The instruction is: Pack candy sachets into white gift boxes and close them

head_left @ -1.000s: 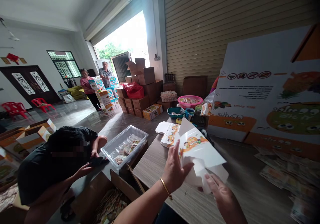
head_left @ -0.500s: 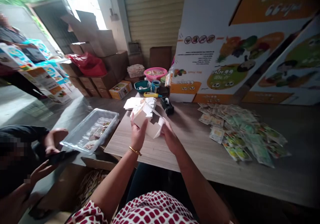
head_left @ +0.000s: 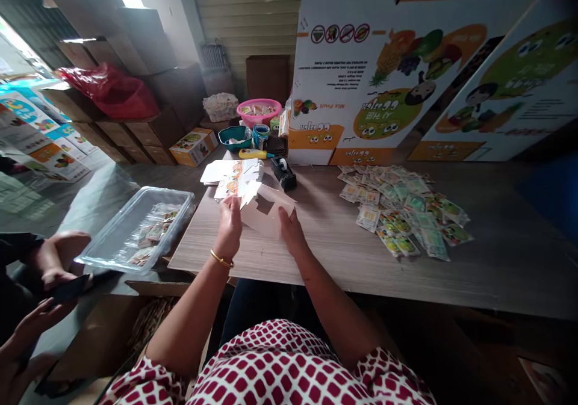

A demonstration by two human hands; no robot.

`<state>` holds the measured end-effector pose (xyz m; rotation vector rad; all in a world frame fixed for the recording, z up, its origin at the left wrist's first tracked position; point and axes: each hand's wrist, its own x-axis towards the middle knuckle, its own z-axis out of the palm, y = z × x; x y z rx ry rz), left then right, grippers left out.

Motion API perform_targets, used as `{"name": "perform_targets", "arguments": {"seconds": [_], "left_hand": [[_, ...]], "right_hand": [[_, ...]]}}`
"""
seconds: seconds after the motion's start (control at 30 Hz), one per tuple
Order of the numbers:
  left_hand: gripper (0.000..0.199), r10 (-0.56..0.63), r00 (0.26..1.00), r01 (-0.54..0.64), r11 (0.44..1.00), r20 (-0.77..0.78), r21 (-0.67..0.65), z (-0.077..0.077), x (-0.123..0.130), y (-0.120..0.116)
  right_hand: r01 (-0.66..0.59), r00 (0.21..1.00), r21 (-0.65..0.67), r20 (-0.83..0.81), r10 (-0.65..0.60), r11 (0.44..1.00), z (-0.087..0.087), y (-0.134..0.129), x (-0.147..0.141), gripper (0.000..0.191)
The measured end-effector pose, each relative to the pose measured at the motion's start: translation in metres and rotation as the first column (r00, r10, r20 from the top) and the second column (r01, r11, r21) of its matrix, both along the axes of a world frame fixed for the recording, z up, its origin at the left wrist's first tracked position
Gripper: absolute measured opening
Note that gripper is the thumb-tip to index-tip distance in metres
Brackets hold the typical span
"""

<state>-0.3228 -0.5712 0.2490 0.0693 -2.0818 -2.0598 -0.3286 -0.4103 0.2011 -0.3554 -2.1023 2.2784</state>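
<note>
Between my hands, over the table's near edge, is a thin white cardboard carton (head_left: 262,217), partly unfolded, with loose flaps and a notch along its far side. My left hand (head_left: 229,230) has its fingers closed on the carton's left edge. On the right side, my right hand (head_left: 292,231) grips the other edge, thumb on top. Just beyond the carton lies a pile of flat white printed cartons (head_left: 232,173). A black tape dispenser (head_left: 284,175) stands to the right of that pile. Motion blurs the carton's inner folds.
Small printed sachets (head_left: 401,206) lie heaped on the table (head_left: 325,254) at right. Large printed boxes (head_left: 352,98) stand behind. A yellow-handled tool (head_left: 253,153), teal bowl (head_left: 235,139) and pink basin (head_left: 259,111) sit farther back. Left is a clear bin (head_left: 135,230), near a seated person's hands (head_left: 58,284).
My view has swung right and down, so the table's things appear farther left and higher. The carton in my hands has been turned and now shows a broader, flatter side.
</note>
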Motion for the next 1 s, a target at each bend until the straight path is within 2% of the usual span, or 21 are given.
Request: {"name": "perform_targets", "arguments": {"seconds": [0.03, 0.1, 0.23, 0.33, 0.4, 0.47, 0.53, 0.6, 0.7, 0.8, 0.87, 0.93, 1.0], "left_hand": [[0.073, -0.058, 0.998, 0.058, 0.998, 0.011, 0.036, 0.005, -0.002, -0.001], [0.072, -0.127, 0.992, 0.127, 0.992, -0.004, 0.026, 0.013, -0.004, -0.001], [0.066, -0.14, 0.989, 0.137, 0.988, 0.038, 0.075, 0.012, -0.006, 0.0], [0.069, -0.133, 0.988, 0.123, 0.985, 0.076, 0.117, 0.004, -0.006, 0.001], [0.073, -0.145, 0.983, 0.129, 0.982, 0.11, 0.135, 0.002, -0.007, 0.0], [0.077, -0.175, 0.974, 0.15, 0.975, 0.145, 0.165, 0.003, -0.009, 0.0], [0.077, -0.201, 0.967, 0.172, 0.969, 0.158, 0.179, 0.008, -0.01, -0.002], [0.077, -0.25, 0.951, 0.22, 0.96, 0.179, 0.175, 0.016, -0.009, -0.004], [0.077, -0.373, 0.899, 0.344, 0.926, 0.229, 0.157, 0.028, -0.002, -0.003], [0.07, -0.427, 0.875, 0.415, 0.904, 0.228, 0.102, 0.035, 0.004, 0.004], [0.064, -0.42, 0.889, 0.414, 0.907, 0.185, 0.068, 0.034, 0.005, 0.009], [0.062, -0.374, 0.921, 0.366, 0.927, 0.109, 0.086, 0.028, 0.003, 0.014], [0.064, -0.247, 0.968, 0.236, 0.954, 0.037, 0.185, 0.019, 0.0, 0.017]], "right_hand": [[-0.028, 0.999, 0.024, 0.02, 0.028, 0.999, 0.005, 0.003, 0.003, 0.067], [-0.084, 0.996, 0.039, 0.023, 0.084, 0.996, 0.013, 0.008, 0.006, 0.071], [-0.207, 0.972, 0.053, -0.099, 0.212, 0.977, 0.016, 0.013, 0.005, 0.087], [-0.086, 0.981, 0.259, -0.148, 0.127, 0.962, 0.015, 0.015, 0.006, 0.092], [0.034, 0.96, 0.388, -0.268, 0.077, 0.921, 0.02, 0.02, 0.011, 0.095], [0.019, 0.9, 0.437, -0.4, 0.175, 0.899, 0.029, 0.029, 0.018, 0.085], [-0.173, 0.812, 0.411, -0.455, 0.366, 0.895, 0.042, 0.041, 0.023, 0.066], [-0.387, 0.747, 0.293, -0.457, 0.483, 0.874, 0.052, 0.054, 0.024, 0.056], [-0.512, 0.783, 0.087, -0.363, 0.506, 0.855, 0.058, 0.066, 0.018, 0.067], [-0.596, 0.784, 0.065, -0.169, 0.597, 0.8, 0.055, 0.064, 0.014, 0.093], [-0.571, 0.809, 0.098, -0.102, 0.579, 0.815, 0.049, 0.056, 0.014, 0.104], [-0.449, 0.881, 0.096, -0.121, 0.458, 0.889, 0.042, 0.047, 0.015, 0.101], [-0.311, 0.939, -0.002, -0.154, 0.307, 0.95, 0.035, 0.04, 0.014, 0.096]]}}
